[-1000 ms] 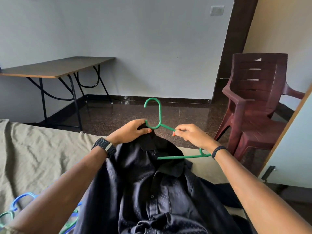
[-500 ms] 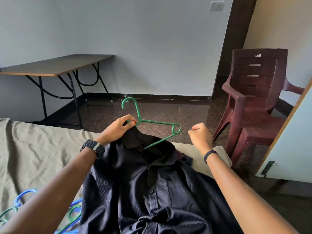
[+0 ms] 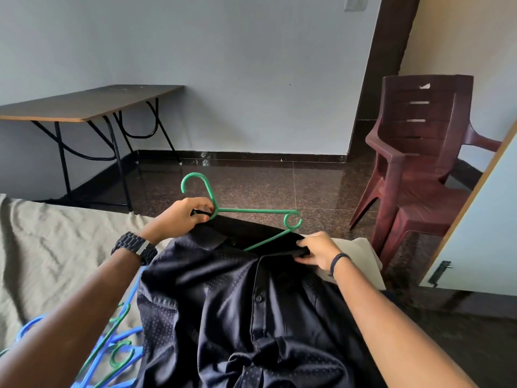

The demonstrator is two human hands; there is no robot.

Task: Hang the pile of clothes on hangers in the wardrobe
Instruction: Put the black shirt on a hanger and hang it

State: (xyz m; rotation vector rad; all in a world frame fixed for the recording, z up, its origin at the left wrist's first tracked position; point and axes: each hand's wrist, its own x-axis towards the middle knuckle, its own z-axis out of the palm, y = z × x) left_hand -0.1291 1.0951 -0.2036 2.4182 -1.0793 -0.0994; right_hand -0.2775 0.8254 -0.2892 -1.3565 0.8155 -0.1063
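A dark navy button shirt [image 3: 237, 303] lies front-up on the bed in front of me. A green plastic hanger [image 3: 251, 210] sits partly inside its collar, its hook and right arm sticking out above the shirt. My left hand [image 3: 181, 219] grips the hanger at the base of the hook together with the collar's left side. At the right side of the collar, my right hand [image 3: 316, 250] pinches the dark fabric. The hanger's left arm is hidden inside the shirt.
Spare blue and green hangers [image 3: 112, 348] lie on the olive bedsheet [image 3: 56, 261] at lower left. A maroon plastic chair [image 3: 419, 163] stands right, a wardrobe door [image 3: 481, 233] beside it. A folding table [image 3: 84, 103] stands against the far-left wall.
My right hand let go of the hanger's right arm, dropped, and now pinches the shirt collar. The left hand swung the hanger leftward, turning it into the collar.
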